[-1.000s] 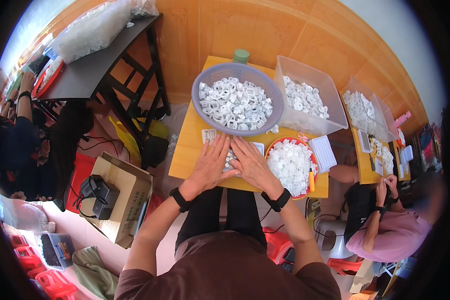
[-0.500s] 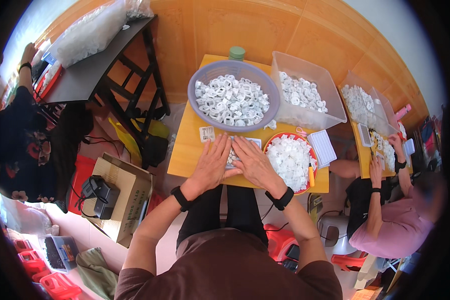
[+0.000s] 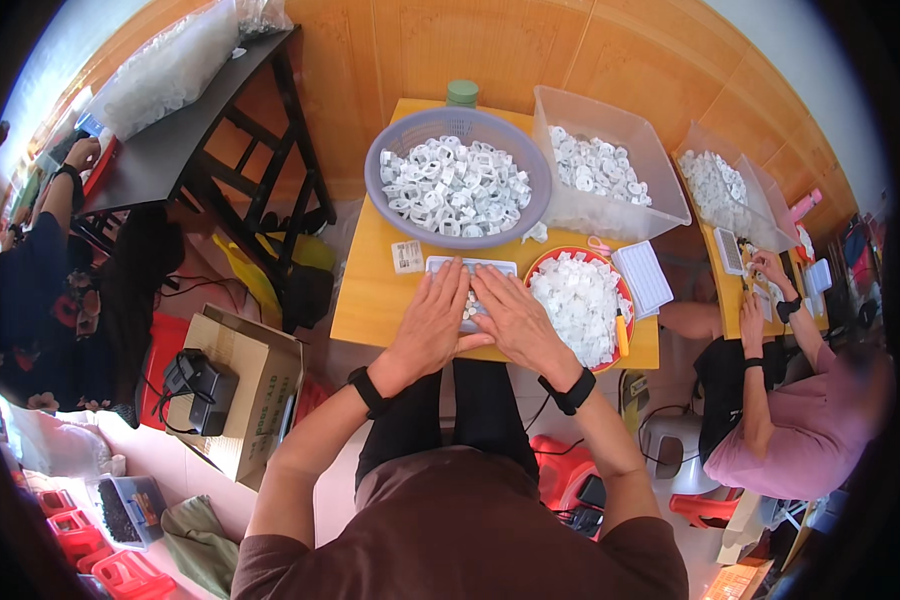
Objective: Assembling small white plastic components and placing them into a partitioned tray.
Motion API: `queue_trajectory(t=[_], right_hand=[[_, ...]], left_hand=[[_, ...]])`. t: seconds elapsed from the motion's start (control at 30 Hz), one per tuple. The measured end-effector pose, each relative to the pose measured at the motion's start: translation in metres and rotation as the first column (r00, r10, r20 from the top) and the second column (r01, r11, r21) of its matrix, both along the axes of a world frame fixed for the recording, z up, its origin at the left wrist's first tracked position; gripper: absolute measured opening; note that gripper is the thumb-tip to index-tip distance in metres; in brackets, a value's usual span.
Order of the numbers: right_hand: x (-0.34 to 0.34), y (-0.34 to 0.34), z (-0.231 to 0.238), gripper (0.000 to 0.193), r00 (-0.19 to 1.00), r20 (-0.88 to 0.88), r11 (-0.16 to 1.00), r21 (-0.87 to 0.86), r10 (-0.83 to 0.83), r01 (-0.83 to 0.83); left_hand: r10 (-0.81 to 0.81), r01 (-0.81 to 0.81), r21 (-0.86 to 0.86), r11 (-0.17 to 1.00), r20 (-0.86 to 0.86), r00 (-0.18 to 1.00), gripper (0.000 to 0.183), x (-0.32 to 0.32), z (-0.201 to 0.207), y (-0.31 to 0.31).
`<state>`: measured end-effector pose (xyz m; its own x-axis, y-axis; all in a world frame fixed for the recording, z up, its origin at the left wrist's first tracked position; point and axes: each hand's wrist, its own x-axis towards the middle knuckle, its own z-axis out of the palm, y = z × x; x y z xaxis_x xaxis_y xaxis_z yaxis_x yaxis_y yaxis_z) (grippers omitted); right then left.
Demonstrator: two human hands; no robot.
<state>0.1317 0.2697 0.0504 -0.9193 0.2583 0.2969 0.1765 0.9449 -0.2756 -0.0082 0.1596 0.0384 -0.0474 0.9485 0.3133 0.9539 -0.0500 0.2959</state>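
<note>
My left hand [image 3: 433,320] lies flat with its fingers stretched out over a shallow white tray [image 3: 503,267]. Beside it, my right hand [image 3: 518,318] is also flat, its fingers pointing away from me and close to the left fingertips. Small pale round pieces [image 3: 470,308] show in the gap between my hands; the palms hide most of the tray. Just right of my right hand stands a red-rimmed round tray [image 3: 628,300] heaped with small white plastic parts [image 3: 575,305]. A small clear-and-white square box [image 3: 408,256] sits left of the white tray.
Behind my hands stand a purple-grey basket [image 3: 372,185] of white ring-shaped parts and a clear bin [image 3: 620,222]. A yellow-handled tool [image 3: 621,333] leans on the round tray, near a white ribbed panel [image 3: 643,278]. Co-workers sit left and right; a cardboard box [image 3: 270,385] is on the floor.
My hands have shifted slightly over the white tray, so more of its far edge shows. The left co-worker's hand has come down toward the black table; the view has tilted a little.
</note>
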Motion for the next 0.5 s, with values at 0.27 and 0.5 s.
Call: queue_trajectory(t=[0.27, 0.5], right_hand=[[0.008, -0.004, 0.003, 0.051, 1.000, 0.005, 1.000, -0.018, -0.023, 0.023], [0.009, 0.000, 0.005, 0.043, 0.991, -0.120, 0.993, -0.110, -0.059, 0.046]], left_hand=[[-0.007, 0.007, 0.007, 1.000, -0.017, 1.000, 0.088, 0.007, -0.001, 0.002], [-0.014, 0.005, 0.054, 0.999, 0.168, 0.986, 0.080, 0.003, -0.001, 0.004]])
